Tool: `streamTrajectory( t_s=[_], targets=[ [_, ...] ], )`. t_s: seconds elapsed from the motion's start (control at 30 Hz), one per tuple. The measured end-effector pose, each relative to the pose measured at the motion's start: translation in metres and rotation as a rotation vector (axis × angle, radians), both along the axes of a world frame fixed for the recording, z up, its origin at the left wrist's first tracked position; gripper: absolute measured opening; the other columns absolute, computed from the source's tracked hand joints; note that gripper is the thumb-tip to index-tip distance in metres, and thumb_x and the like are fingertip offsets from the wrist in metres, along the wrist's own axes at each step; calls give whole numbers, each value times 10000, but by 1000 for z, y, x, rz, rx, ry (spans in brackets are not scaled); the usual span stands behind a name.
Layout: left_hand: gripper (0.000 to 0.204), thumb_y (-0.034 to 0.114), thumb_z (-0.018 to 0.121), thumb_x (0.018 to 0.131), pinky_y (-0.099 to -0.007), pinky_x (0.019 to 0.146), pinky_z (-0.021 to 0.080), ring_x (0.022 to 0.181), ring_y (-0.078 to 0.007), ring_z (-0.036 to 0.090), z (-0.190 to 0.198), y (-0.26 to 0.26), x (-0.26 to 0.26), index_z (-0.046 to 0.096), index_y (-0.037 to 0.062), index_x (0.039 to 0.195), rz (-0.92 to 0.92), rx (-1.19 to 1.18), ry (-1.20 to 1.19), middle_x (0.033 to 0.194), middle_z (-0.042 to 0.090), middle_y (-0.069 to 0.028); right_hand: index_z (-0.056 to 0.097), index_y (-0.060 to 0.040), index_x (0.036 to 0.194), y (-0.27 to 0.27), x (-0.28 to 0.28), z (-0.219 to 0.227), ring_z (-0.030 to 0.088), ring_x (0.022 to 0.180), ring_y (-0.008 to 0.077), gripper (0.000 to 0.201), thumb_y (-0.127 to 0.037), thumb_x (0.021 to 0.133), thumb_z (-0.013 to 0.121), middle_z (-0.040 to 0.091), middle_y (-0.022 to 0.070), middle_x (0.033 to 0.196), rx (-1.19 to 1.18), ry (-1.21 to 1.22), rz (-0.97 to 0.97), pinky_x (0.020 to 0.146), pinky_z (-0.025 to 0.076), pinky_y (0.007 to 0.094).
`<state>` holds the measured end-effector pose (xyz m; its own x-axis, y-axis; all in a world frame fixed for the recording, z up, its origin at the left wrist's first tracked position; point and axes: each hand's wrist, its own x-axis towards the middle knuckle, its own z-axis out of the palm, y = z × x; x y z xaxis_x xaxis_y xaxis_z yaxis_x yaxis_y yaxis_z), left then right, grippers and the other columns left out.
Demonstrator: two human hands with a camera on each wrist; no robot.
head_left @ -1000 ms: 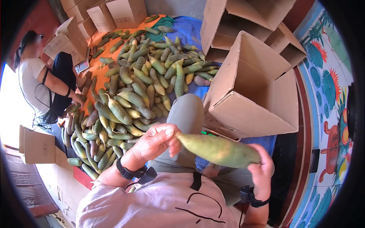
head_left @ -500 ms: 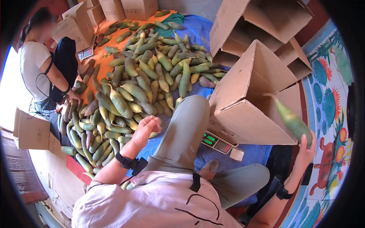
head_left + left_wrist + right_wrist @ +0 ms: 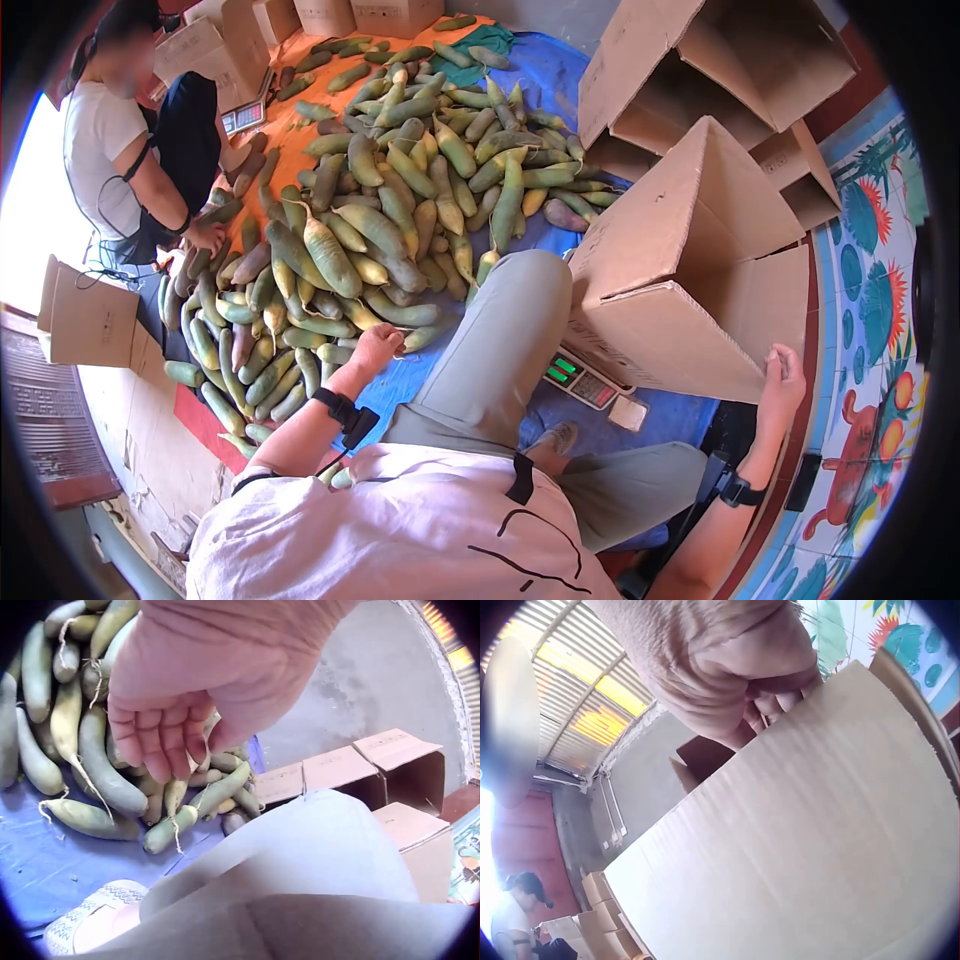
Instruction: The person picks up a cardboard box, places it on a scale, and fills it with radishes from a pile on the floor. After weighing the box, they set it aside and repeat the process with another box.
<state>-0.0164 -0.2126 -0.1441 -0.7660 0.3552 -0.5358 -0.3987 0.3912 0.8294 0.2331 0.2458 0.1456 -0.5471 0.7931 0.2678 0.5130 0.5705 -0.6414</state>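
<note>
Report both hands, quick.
Left hand: open, fingers loosely curled by the radishes, nothing visibly held.
Right hand: at the cardboard box's edge; whether it grips cannot be told.

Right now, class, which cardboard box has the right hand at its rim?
The big open box beside the scale with green digits; the right hand is at its edge, away from every other box.
</note>
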Motion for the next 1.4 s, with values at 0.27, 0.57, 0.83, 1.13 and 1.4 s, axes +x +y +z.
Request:
streamTrajectory(
  t_s=[0.27, 0.57, 0.83, 1.13, 1.4],
  targets=[
    [170, 135, 521, 812, -284, 636, 475, 680, -166, 598, -13, -17, -6, 579, -20, 848, 82, -81, -75, 761, 629, -89, 565, 24, 995, -39, 34, 7, 558, 910, 183, 174, -91, 889, 489, 595, 92, 958, 457, 25, -100, 832, 416, 270],
    [219, 193, 534, 788, -286, 622, 470, 677, -163, 587, -34, -16, -9, 602, 0, 868, 125, -160, -124, 750, 622, -80, 567, 28, 1019, -34, 111, -24, 569, 904, 213, 221, -135, 904, 472, 604, 121, 977, 580, -126, -214, 828, 428, 296],
    [248, 241, 532, 766, -396, 747, 473, 829, -348, 595, -70, 15, -19, 632, 42, 874, -291, -383, 390, 844, 622, -179, 578, 18, 976, -35, 157, -92, 578, 834, 262, 170, -80, 853, 516, 585, 145, 917, 412, -250, -225, 754, 454, 326],
    [508, 187, 594, 737, -367, 963, 368, 1156, -290, 427, -65, 67, -42, 439, 79, 1209, -664, -564, 604, 1260, 428, -126, 567, 12, 979, -50, 141, -117, 553, 881, 293, 184, -107, 847, 520, 575, 153, 930, 243, -304, -212, 800, 433, 353],
    [572, 122, 518, 761, -334, 1042, 277, 1267, -249, 312, -82, 91, -52, 353, 92, 1307, -753, -665, 411, 1380, 326, -93, 549, 6, 1016, -51, 131, -114, 531, 913, 329, 198, -85, 843, 512, 558, 163, 989, 409, -384, -139, 815, 424, 367]
  ],
)
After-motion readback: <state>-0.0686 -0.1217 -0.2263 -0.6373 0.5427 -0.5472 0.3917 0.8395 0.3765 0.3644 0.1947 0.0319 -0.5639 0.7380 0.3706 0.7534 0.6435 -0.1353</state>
